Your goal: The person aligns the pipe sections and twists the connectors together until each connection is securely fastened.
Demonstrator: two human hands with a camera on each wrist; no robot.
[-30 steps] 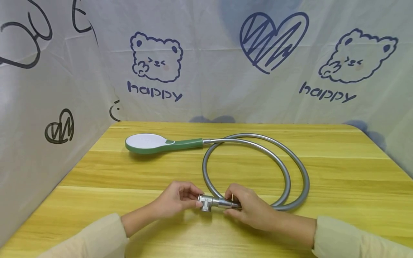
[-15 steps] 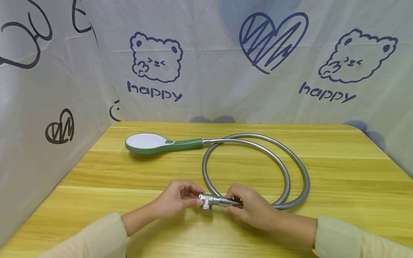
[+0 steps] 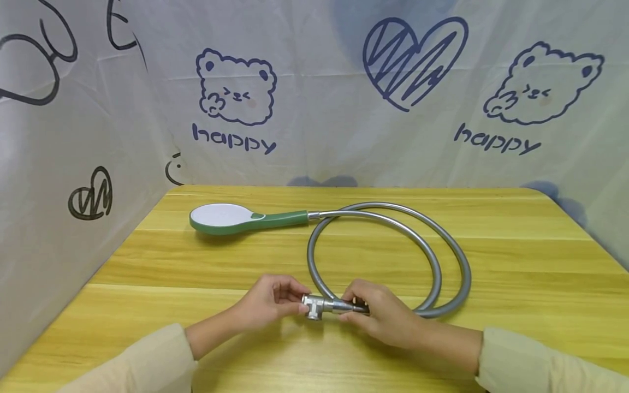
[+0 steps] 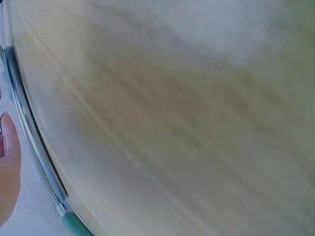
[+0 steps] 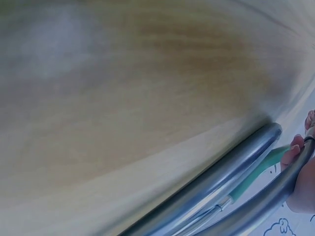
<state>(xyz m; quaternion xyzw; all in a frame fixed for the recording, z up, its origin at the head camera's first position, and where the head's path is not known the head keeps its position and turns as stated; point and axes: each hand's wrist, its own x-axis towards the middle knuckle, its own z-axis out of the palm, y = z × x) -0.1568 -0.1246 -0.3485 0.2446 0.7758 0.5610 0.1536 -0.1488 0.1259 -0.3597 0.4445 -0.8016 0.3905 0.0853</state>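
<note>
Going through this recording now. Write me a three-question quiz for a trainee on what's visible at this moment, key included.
1. Which hand pinches the silver T-shaped metal fitting?
2. True or false: the oval green-and-white shower head lies with its white face upward.
3. Fill in the blank: the shower head's green handle connects to a looped, silver-grey, flexible ____.

Key:
1. The left hand
2. True
3. Hose

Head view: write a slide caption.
Left hand pinches a metal T-fitting, right hand grips the hose end; a green shower head lies beyond.
</note>
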